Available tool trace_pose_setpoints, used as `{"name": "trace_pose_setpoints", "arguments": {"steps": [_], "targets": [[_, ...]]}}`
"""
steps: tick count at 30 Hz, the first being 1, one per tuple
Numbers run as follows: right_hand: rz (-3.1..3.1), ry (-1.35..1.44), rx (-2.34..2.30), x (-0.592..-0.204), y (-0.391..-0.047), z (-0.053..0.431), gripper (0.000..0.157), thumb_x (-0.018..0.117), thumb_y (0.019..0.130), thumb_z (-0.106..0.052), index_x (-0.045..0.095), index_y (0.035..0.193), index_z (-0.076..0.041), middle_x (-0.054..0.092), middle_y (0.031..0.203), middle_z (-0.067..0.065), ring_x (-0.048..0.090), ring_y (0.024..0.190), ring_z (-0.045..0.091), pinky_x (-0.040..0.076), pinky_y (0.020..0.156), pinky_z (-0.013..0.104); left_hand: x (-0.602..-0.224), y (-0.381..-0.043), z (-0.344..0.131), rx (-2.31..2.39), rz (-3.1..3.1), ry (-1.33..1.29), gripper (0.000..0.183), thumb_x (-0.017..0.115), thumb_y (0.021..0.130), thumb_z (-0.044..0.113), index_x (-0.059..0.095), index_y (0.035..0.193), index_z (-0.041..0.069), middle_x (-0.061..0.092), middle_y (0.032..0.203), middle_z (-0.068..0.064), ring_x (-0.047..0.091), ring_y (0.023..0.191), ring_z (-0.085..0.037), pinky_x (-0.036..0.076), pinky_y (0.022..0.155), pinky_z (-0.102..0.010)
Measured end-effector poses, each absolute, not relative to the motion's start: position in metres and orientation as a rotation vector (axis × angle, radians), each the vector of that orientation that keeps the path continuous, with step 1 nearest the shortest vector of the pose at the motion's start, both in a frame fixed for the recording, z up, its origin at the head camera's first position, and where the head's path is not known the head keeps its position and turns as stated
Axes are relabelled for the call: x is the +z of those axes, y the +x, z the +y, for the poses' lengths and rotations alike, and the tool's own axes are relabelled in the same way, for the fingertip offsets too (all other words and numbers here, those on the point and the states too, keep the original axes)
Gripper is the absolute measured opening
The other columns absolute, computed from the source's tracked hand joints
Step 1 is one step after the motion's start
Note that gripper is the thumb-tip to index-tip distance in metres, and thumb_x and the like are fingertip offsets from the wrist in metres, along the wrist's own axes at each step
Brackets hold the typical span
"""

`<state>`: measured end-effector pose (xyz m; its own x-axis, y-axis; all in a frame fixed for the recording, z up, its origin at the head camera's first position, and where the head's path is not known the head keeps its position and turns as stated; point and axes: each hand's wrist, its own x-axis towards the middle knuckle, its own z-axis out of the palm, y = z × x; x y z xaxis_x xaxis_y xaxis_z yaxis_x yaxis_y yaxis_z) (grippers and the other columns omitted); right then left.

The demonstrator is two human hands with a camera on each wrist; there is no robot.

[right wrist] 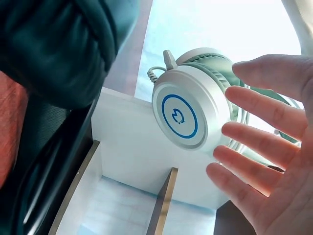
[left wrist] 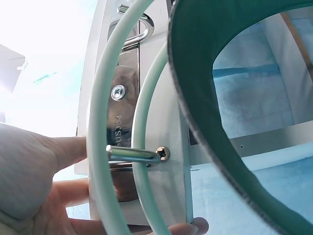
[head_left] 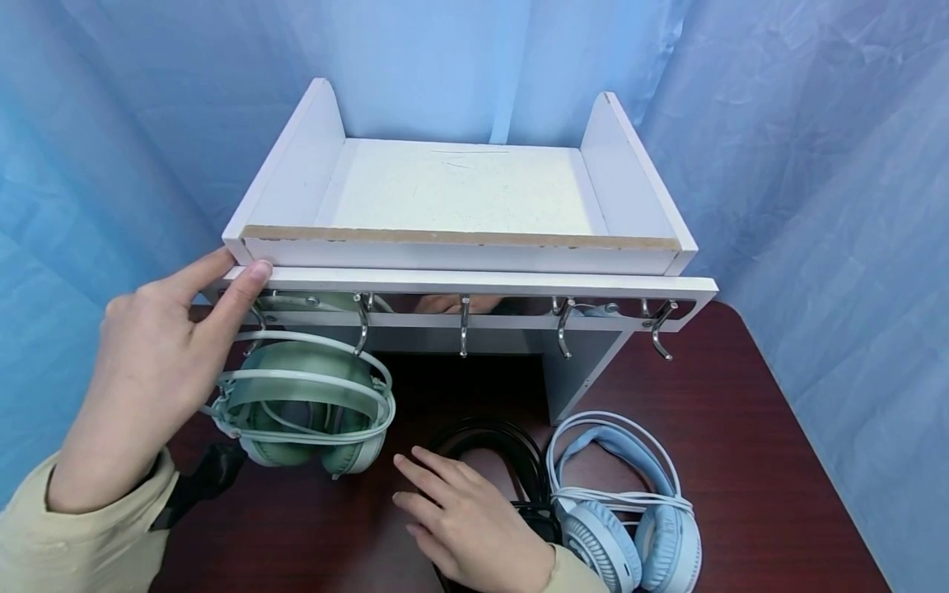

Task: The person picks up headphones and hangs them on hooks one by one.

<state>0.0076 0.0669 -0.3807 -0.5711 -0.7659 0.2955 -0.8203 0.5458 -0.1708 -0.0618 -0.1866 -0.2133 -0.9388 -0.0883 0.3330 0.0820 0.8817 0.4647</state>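
Observation:
Green headphones (head_left: 307, 360) hang at the left end of the white shelf's hook rail (head_left: 482, 282), their band over a hook (left wrist: 129, 155) in the left wrist view. My left hand (head_left: 151, 346) grips the left end of the rail, thumb on its front edge and fingers around the side. Below the shelf, my right hand (head_left: 474, 519) is spread with straight fingers and holds nothing. It is beside black headphones (head_left: 530, 465), which it partly hides. In the right wrist view, a white earcup (right wrist: 188, 112) of the green headphones shows beyond the fingertips.
Light blue headphones (head_left: 600, 535) lie on the dark red table (head_left: 756, 461), right of the black ones, cable wound around them. Several metal hooks (head_left: 566, 328) stick out along the rail. The shelf's raised side panels (head_left: 638, 173) stand before a blue curtain (head_left: 808, 165).

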Motion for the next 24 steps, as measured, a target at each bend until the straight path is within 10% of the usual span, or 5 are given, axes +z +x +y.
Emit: {"name": "trace_pose_setpoints", "arguments": {"steps": [24], "targets": [[-2.813,1.132,0.388,-0.384,0.008,0.088,0.045,0.063,0.087,-0.034,0.054,0.128,-0.020,0.052,0.133,0.003,0.047,0.126,0.020,0.044,0.096,0.036,-0.214,-0.061,-0.185,-0.698,-2.692,0.002,0.050,0.041,0.094,0.050,0.056,0.129,0.017,0.068,0.087,-0.022,0.066,0.069,-0.035,0.032,0.046,-0.029]]}}
